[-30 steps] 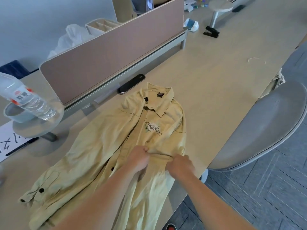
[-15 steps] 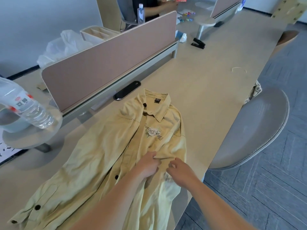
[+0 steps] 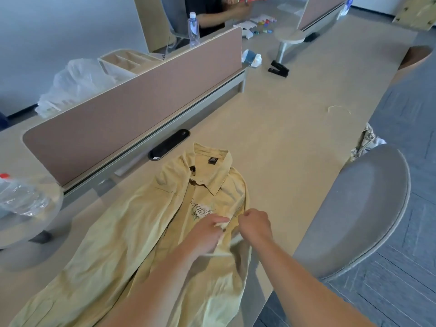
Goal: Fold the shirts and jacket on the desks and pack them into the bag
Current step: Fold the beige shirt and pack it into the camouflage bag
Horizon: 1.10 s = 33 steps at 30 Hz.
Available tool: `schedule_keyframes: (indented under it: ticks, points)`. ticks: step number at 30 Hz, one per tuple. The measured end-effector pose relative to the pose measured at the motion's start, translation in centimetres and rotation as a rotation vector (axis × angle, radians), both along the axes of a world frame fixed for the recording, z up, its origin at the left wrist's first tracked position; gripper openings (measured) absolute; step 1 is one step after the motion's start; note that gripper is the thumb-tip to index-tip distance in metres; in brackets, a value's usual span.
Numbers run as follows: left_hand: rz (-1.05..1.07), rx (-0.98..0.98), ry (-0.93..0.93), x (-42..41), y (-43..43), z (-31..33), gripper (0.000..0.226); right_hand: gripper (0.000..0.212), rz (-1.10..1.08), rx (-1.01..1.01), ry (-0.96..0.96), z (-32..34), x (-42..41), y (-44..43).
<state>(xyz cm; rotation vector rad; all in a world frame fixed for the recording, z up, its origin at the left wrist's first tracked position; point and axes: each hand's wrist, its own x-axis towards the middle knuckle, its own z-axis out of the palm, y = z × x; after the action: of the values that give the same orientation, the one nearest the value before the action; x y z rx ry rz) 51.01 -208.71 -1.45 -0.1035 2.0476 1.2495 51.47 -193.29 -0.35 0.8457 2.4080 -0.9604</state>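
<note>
A pale yellow button-up shirt (image 3: 132,232) lies spread on the beige desk (image 3: 283,138), collar toward the partition, a printed emblem on its chest. My left hand (image 3: 207,230) pinches the front placket edge just below the emblem. My right hand (image 3: 254,225) grips the facing edge of the placket right beside it, fingers curled. The two hands almost touch at mid-chest. One long sleeve trails off to the lower left. No bag is in view.
A brown partition (image 3: 132,109) runs along the desk's far side, with a black cable grommet (image 3: 168,144) below it. A plastic bottle (image 3: 21,199) lies on a round stand at left. A grey chair (image 3: 363,208) stands at right, patterned cloth (image 3: 365,140) beside it. A person sits at the far desk.
Both hands have moved up the shirt front toward the emblem and collar, staying on the placket. The camera has tilted up, showing more of the far desk.
</note>
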Motion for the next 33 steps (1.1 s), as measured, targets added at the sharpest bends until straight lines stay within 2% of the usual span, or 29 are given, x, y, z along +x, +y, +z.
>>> schedule_keyframes:
  ticks: [2,3,6,10,13,15,18,20,23,25,28,30,33]
  points:
    - [-0.094,-0.034,0.037,-1.5,1.4,-1.4,0.047,0.024,-0.058,-0.061,0.0,-1.5,-2.1,0.6]
    - [-0.075,-0.015,0.019,-2.3,1.9,-2.0,0.048,0.025,-0.081,-0.098,-0.007,-2.1,-3.2,0.8]
    - [0.11,0.039,-0.076,-4.3,3.0,-3.0,0.05,0.018,-0.139,-0.107,0.0,-3.2,-5.3,1.4]
    - [0.327,0.1,-0.083,-6.9,4.5,-2.3,0.031,0.008,-0.18,0.017,0.104,-2.5,-5.9,2.3]
    - [0.267,0.072,-0.014,-8.6,5.9,-1.1,0.032,0.015,-0.067,0.169,0.181,-2.1,-6.0,2.6]
    - [0.157,0.019,0.026,-9.5,6.7,-1.5,0.028,0.021,-0.036,0.197,0.144,-2.8,-6.7,2.9]
    - [-0.011,-0.073,0.054,-10.4,7.3,-2.7,0.032,0.028,-0.02,0.057,-0.014,-4.0,-7.8,3.9]
    - [-0.038,-0.079,0.066,-10.7,7.2,-3.5,0.038,0.033,-0.018,-0.02,-0.059,-4.4,-7.8,4.1]
    - [0.053,-0.059,0.061,-10.5,6.6,-3.5,0.035,0.027,0.016,0.236,0.187,-4.6,-7.1,3.6]
    - [0.111,-0.091,0.104,-10.0,6.0,-2.9,0.034,0.024,0.052,0.248,0.311,-4.4,-6.6,2.8]
    - [0.195,-0.08,0.056,-8.4,4.3,-2.1,0.033,0.017,0.107,0.102,0.116,-4.8,-5.6,1.3]
    - [0.163,-0.065,0.007,-6.9,2.6,-1.9,0.032,0.008,0.203,0.04,0.004,-5.3,-4.7,0.8]
    - [0.11,-0.096,0.035,-4.3,-0.3,-1.4,0.036,0.018,0.227,0.022,0.044,-4.9,-3.4,0.1]
